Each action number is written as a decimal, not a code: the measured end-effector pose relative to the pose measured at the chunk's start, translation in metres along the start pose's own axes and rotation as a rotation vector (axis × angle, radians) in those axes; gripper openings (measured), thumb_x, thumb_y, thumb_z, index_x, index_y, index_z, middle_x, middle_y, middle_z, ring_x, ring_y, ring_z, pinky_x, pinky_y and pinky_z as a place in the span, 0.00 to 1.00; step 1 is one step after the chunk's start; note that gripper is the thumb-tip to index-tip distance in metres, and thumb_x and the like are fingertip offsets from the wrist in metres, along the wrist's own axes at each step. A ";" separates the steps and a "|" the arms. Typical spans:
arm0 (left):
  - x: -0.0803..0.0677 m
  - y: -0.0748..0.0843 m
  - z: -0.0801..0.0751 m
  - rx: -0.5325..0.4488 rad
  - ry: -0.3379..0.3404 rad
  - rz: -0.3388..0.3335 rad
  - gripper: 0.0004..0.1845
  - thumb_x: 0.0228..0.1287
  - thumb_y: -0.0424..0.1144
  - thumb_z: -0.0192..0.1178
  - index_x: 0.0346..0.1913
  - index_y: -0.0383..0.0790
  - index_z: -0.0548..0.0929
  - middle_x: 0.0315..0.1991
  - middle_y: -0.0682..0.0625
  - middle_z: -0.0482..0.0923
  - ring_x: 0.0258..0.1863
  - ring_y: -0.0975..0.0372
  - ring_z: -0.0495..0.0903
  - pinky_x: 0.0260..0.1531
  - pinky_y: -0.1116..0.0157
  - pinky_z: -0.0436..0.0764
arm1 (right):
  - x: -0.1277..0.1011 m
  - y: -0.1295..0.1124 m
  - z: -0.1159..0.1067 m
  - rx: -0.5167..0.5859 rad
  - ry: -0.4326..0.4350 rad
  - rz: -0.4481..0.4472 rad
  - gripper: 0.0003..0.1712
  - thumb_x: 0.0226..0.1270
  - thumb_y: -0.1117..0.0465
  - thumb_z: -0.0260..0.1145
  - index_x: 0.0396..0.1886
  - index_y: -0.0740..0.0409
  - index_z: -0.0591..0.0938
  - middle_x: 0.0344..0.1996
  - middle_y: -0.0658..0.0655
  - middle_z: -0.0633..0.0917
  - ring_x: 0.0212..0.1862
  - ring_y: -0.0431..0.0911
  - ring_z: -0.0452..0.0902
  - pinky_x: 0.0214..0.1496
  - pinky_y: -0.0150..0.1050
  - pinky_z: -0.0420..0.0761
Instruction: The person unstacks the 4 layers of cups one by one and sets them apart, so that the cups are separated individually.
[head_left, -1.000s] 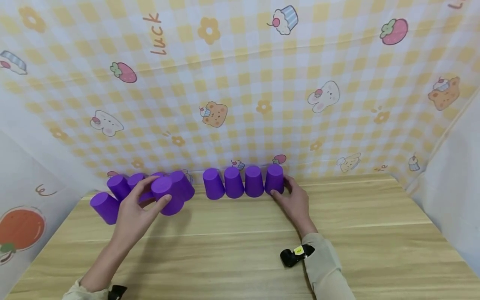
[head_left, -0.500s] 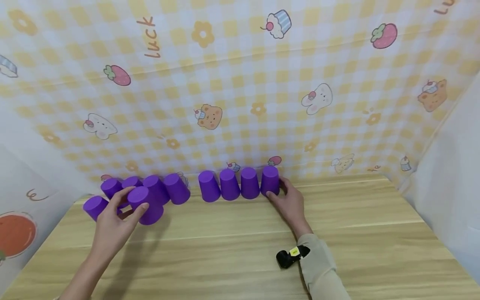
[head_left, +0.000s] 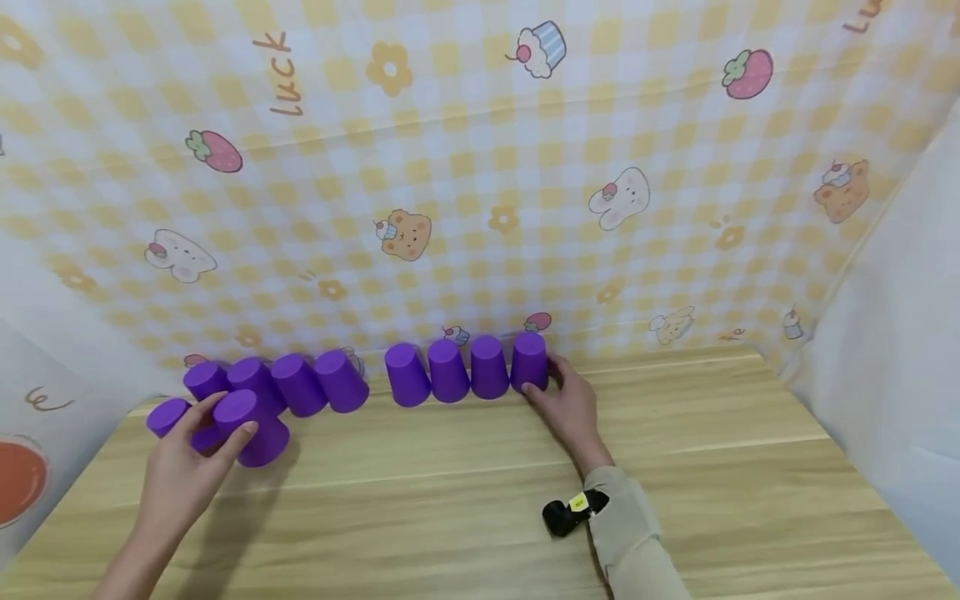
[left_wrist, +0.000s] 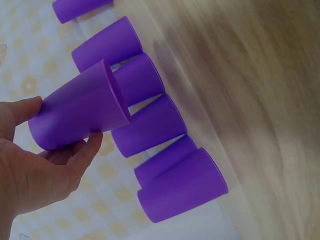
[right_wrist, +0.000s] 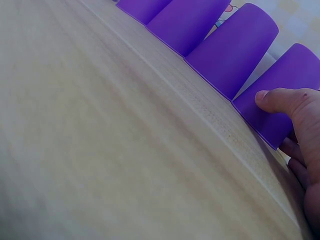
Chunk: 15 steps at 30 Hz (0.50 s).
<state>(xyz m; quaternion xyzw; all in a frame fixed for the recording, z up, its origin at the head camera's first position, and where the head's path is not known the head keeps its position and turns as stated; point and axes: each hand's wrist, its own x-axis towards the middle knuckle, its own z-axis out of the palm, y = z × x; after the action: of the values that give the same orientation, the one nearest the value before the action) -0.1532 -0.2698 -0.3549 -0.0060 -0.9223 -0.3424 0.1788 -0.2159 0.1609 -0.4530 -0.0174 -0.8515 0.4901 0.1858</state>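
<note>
So, checked cloth fills the upper frame, wooden table below it. Five upturned purple cups cluster at left; four more cups line up centre. Left hand, lower left, pinches a raised cup; right hand, right of centre, grips the row's end cup.

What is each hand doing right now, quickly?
Left hand: holding an upside-down purple cup, off the table.
Right hand: holding the rightmost purple cup, which stands on the table.
</note>
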 end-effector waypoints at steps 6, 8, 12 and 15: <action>0.001 -0.009 -0.003 0.043 -0.019 -0.084 0.37 0.58 0.45 0.65 0.64 0.26 0.64 0.53 0.27 0.70 0.50 0.38 0.70 0.46 0.45 0.68 | 0.001 -0.002 -0.002 0.008 -0.002 -0.001 0.35 0.53 0.58 0.72 0.61 0.60 0.72 0.53 0.62 0.79 0.54 0.52 0.75 0.59 0.45 0.71; 0.001 -0.013 -0.004 0.051 -0.023 -0.102 0.37 0.58 0.45 0.65 0.63 0.25 0.64 0.53 0.26 0.70 0.50 0.37 0.70 0.46 0.42 0.67 | 0.001 -0.003 -0.002 0.008 -0.002 0.000 0.35 0.53 0.58 0.72 0.61 0.60 0.72 0.53 0.62 0.79 0.54 0.52 0.75 0.59 0.45 0.71; 0.003 -0.022 -0.008 0.071 -0.027 -0.124 0.37 0.59 0.44 0.64 0.63 0.23 0.63 0.53 0.24 0.69 0.50 0.37 0.69 0.45 0.42 0.68 | 0.000 -0.003 -0.002 0.007 -0.004 0.009 0.35 0.53 0.58 0.73 0.61 0.60 0.72 0.53 0.61 0.79 0.54 0.52 0.75 0.59 0.45 0.71; 0.005 -0.028 -0.009 0.084 -0.030 -0.119 0.38 0.58 0.45 0.64 0.63 0.22 0.62 0.52 0.24 0.69 0.49 0.36 0.69 0.45 0.42 0.68 | 0.000 -0.003 -0.003 0.007 -0.003 0.016 0.35 0.53 0.58 0.73 0.61 0.60 0.72 0.53 0.61 0.79 0.54 0.52 0.75 0.59 0.45 0.70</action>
<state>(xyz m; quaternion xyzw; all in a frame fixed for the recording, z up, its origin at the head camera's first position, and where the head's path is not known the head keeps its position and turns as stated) -0.1588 -0.2977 -0.3641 0.0510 -0.9371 -0.3135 0.1446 -0.2147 0.1615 -0.4495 -0.0229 -0.8500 0.4944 0.1807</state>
